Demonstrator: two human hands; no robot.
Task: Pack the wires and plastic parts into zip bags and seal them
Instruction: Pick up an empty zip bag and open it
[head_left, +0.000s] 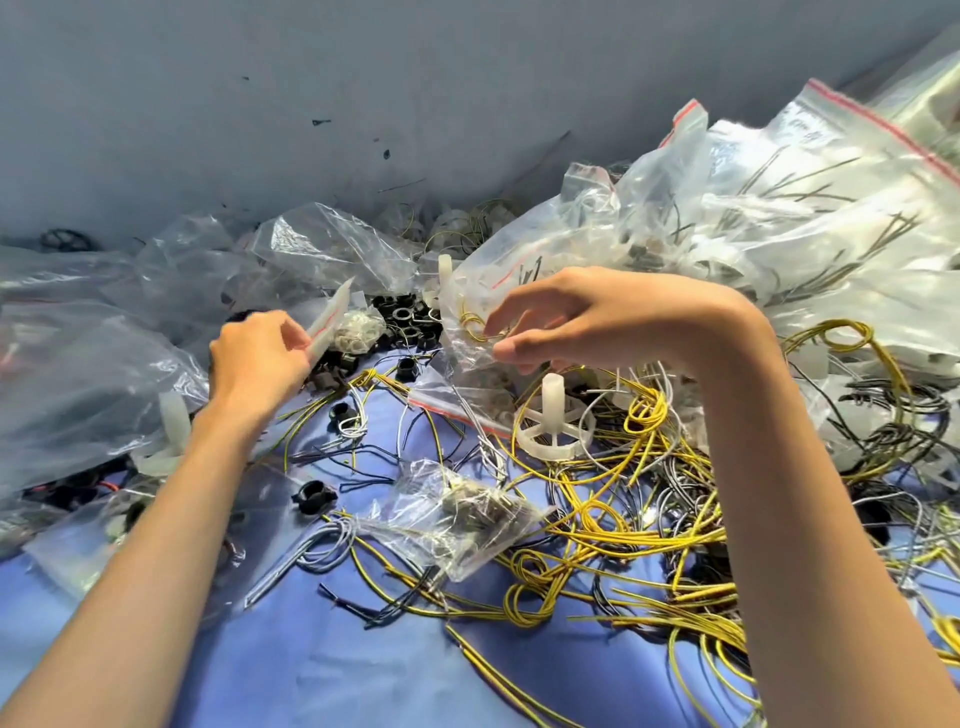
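Left grip (260, 358) pinches a small zip bag (332, 325); right grip (561, 317), fingers apart, nears the wire bag (465, 338); probably needs sealing next.

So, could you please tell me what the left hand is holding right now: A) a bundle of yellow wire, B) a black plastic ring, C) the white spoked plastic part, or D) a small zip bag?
D: the fingers of the left hand pinch a small zip bag near its red-striped top, and the white spoked part stands well apart from that hand.
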